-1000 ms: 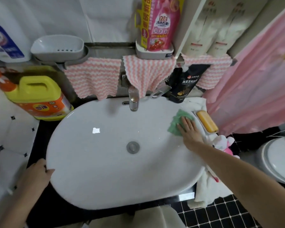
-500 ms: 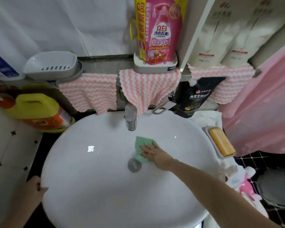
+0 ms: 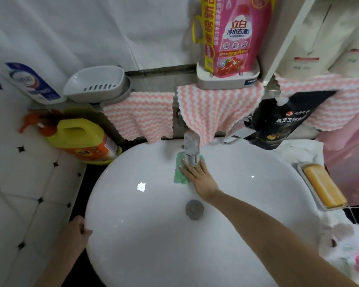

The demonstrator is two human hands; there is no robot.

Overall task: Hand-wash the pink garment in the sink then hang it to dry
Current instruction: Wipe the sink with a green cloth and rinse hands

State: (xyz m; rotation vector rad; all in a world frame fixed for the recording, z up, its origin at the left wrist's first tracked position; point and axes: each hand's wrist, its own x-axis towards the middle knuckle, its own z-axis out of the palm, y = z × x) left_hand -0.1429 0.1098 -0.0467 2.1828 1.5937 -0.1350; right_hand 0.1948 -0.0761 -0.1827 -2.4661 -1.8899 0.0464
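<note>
My right hand (image 3: 199, 175) lies flat, fingers straight, pressing a small green cloth (image 3: 179, 172) against the back wall of the white oval sink (image 3: 137, 241), right under the chrome tap (image 3: 192, 151). The tap hides my fingertips. My left hand (image 3: 76, 230) grips the sink's left rim with curled fingers. A bundle of white and pink fabric (image 3: 346, 245) lies on the counter at the sink's right edge; whether it is the pink garment I cannot tell. The drain (image 3: 194, 210) sits in the middle of the dry basin.
A yellow soap bar in its dish (image 3: 321, 187) sits right of the sink. A yellow detergent jug (image 3: 81, 137) stands at the left. Pink striped cloths (image 3: 218, 112) hang over the back ledge, below a pink refill pouch (image 3: 236, 34), a dark pouch (image 3: 278, 121) and a grey soap dish (image 3: 97, 83).
My right hand has wiped the green cloth from the sink's right rim, past the drain, up to the back wall under the tap. My left hand has stayed on the left rim.
</note>
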